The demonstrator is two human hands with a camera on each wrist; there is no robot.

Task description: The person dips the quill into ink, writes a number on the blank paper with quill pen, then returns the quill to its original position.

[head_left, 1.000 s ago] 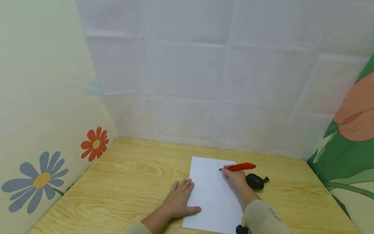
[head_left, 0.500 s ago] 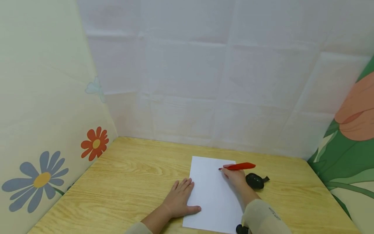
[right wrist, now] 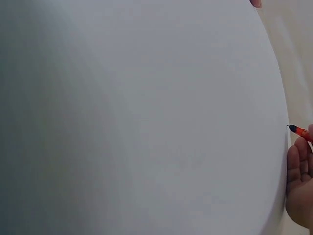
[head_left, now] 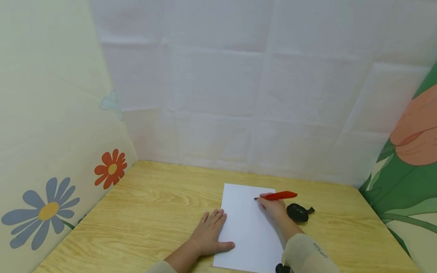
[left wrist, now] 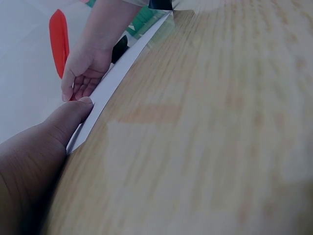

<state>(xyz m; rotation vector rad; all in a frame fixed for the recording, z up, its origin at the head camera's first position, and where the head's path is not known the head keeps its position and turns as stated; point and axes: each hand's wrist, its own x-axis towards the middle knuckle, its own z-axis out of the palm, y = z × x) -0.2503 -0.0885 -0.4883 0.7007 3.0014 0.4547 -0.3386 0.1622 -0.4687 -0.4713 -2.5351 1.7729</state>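
Observation:
In the head view a white sheet of paper point(head_left: 250, 231) lies on the wooden table. My left hand point(head_left: 209, 233) rests on its left edge with fingers spread, the thumb lying over the paper. Above the sheet's upper right part, my right hand point(head_left: 274, 207) pinches a red feather-shaped pen point(head_left: 281, 195), its dark tip at or just over the paper. The left wrist view shows the red pen point(left wrist: 59, 44) rising from the right hand point(left wrist: 88, 71). At the right wrist view's edge, the pen's black tip point(right wrist: 292, 128) is visible. No marks on the paper can be made out.
A glossy black oval object point(head_left: 297, 212) with a short tab sits right of the right hand. A small black round thing point(head_left: 282, 268) lies at the paper's lower right corner, by the sleeve. A white cloth wall point(head_left: 218, 94) stands behind, with flower-printed panels on both sides.
My right hand and the pen tip have shifted very slightly left across the paper. The left hand and the sheet have stayed in place.

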